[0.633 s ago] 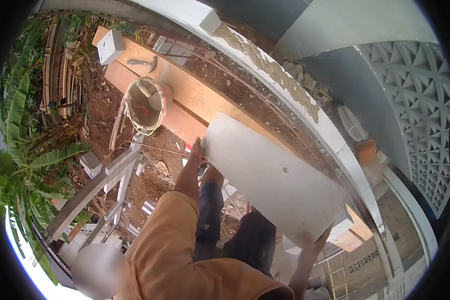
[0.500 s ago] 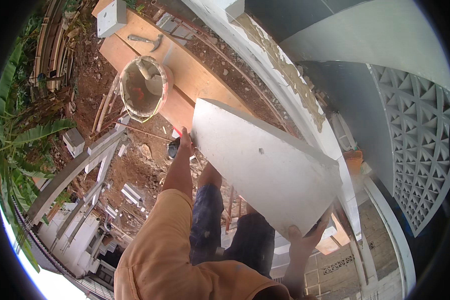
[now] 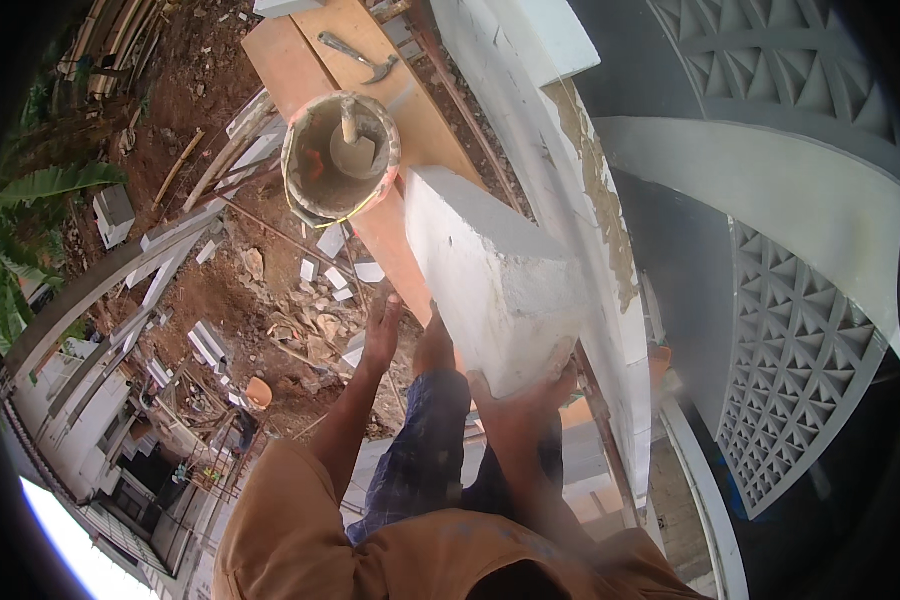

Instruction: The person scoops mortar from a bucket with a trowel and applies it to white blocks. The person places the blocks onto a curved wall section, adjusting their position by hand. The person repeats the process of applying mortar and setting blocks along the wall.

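A large white lightweight concrete block (image 3: 485,270) stands tilted in front of me, its far end over the planks. My right hand (image 3: 530,390) grips its near lower end, the thumb on the near face; some fingers are hidden underneath. My left hand (image 3: 382,325) is off the block, just to its left, with fingers stretched out and nothing in them. Beyond it, a mortar-smeared bucket (image 3: 295,190) holds a trowel (image 3: 353,152). To the right runs a white block wall (image 3: 510,90) with a strip of grey mortar (image 3: 595,190) along its top.
A claw hammer (image 3: 360,57) lies on the wooden planks (image 3: 282,62) behind the bucket. Down to the left is rubble-strewn soil (image 3: 260,265) with concrete beams (image 3: 100,290). A patterned grey panel (image 3: 785,370) stands beyond the wall at right.
My left hand has come away from the block's left end. The block has turned, its near end swinging left and toward me with my right hand. My view has shifted right.
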